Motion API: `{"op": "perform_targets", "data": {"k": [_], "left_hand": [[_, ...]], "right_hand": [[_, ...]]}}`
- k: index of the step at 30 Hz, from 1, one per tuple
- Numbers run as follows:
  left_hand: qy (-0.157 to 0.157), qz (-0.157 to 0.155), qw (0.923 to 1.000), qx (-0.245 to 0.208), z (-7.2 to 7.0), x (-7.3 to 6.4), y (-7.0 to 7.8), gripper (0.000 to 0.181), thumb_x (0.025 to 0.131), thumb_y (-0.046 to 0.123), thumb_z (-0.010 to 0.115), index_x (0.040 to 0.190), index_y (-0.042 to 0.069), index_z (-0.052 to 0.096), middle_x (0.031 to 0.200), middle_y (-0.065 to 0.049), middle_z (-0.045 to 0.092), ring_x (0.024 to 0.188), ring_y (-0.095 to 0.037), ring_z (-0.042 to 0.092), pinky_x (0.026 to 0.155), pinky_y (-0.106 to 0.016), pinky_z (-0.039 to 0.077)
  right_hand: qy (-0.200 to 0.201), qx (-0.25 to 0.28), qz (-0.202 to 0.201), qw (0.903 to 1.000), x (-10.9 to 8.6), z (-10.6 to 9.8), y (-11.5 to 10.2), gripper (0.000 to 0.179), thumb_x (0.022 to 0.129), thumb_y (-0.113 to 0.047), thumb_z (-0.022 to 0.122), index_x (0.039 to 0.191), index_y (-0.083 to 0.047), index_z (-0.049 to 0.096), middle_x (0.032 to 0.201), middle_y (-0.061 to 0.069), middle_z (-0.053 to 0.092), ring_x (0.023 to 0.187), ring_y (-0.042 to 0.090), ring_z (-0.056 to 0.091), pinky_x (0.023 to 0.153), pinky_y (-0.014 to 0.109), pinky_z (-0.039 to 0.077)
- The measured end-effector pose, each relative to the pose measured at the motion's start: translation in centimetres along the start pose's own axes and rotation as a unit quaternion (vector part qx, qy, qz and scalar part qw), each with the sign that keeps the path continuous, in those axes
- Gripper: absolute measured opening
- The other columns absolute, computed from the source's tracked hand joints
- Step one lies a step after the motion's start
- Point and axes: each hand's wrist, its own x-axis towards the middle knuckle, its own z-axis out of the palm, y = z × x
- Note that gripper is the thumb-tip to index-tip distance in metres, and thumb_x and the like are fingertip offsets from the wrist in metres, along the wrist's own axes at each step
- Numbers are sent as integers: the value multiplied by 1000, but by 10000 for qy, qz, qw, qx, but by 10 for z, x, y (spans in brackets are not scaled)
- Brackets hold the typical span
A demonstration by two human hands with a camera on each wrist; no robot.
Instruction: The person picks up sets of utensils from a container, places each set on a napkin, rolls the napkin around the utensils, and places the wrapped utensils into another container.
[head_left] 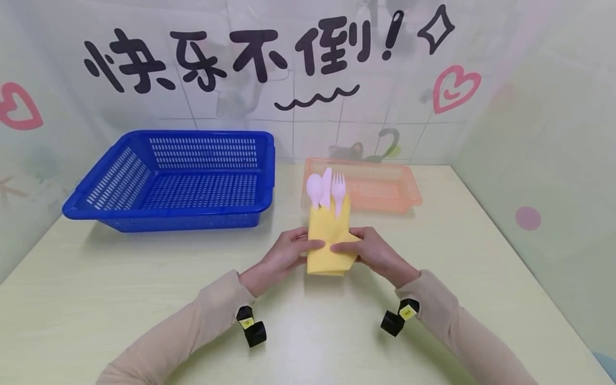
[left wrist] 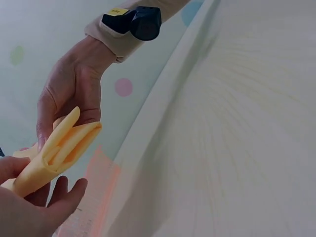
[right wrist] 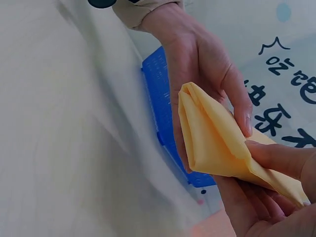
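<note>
A folded yellow napkin (head_left: pixel 328 256) is held up above the table between both hands. Out of its top stick a pale pink spoon (head_left: pixel 315 187), a knife (head_left: pixel 326 184) and a fork (head_left: pixel 339 187), side by side. My left hand (head_left: pixel 284 254) grips the napkin's left side, thumb across the front. On the other side my right hand (head_left: pixel 380 254) pinches it, its thumb likewise on the front. Both wrist views show the napkin's open folded end, in the left wrist view as layered yellow cloth (left wrist: pixel 59 153) and in the right wrist view as a loose fold (right wrist: pixel 212 138).
A large blue basket (head_left: pixel 192 216) stands at the back left of the table (head_left: pixel 144 299). Behind the cutlery lies a shallow orange basket (head_left: pixel 385 206). A printed curtain (head_left: pixel 269 107) closes off the back and sides.
</note>
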Motion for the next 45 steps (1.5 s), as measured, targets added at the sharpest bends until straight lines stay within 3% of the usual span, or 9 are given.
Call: {"op": "perform_targets", "data": {"k": [8,13,20,25,31,36,41,45], "left_hand": [[-630,-94,9977,-219,6,1,10,38,85,8,59,121,-3,49,116,-18,57,97,-23,60,81,-35,48],[-615,143,9970,-442,8,2,13,37,85,3,56,120,-6,49,114,-18,57,95,-21,60,82,-36,47],[-532,287,9968,-525,7,2,18,37,86,2,56,121,-7,48,115,-20,57,96,-22,60,82,-36,47],[-491,410,9962,-590,7,3,23,37,86,1,55,121,-8,47,114,-20,57,94,-21,61,81,-36,47],[-171,605,9954,-721,5,5,29,37,84,-1,55,119,-9,47,109,-16,59,89,-18,62,80,-33,48],[-115,636,9948,-785,5,5,32,36,85,-2,55,119,-9,47,106,-13,60,88,-17,62,79,-32,49],[-125,638,9941,-868,4,5,33,37,85,-2,55,120,-9,47,103,-11,62,87,-16,62,78,-31,49],[-152,646,9942,-841,4,5,32,37,85,-1,54,120,-9,46,106,-13,61,87,-16,62,78,-31,49]], "right_hand": [[119,-448,-463,9978,0,-3,-19,34,78,-11,65,107,7,58,79,5,66,66,11,60,63,27,49],[367,-786,-643,9942,-1,-2,-28,35,76,-14,67,106,3,60,79,5,66,67,11,59,64,27,48],[851,-1535,-755,9816,-3,-1,-36,40,74,-23,71,107,-3,60,85,6,65,74,12,54,71,26,41],[820,-1246,-772,9858,-6,-6,-38,36,76,-24,69,104,-4,59,88,5,64,78,15,55,74,28,42],[634,-722,-934,9910,-9,-10,-39,32,78,-17,68,103,1,60,87,5,66,74,14,62,72,32,50],[650,-568,-1121,9899,-9,-10,-37,31,81,-16,65,102,5,60,87,8,66,72,15,63,73,33,51],[668,-407,-1225,9894,-10,-12,-36,25,84,-18,61,91,7,61,81,8,65,72,19,63,77,36,50],[863,-357,-1276,9874,-8,-10,-33,24,84,-16,61,89,7,58,80,7,65,70,17,62,76,37,50]]}}
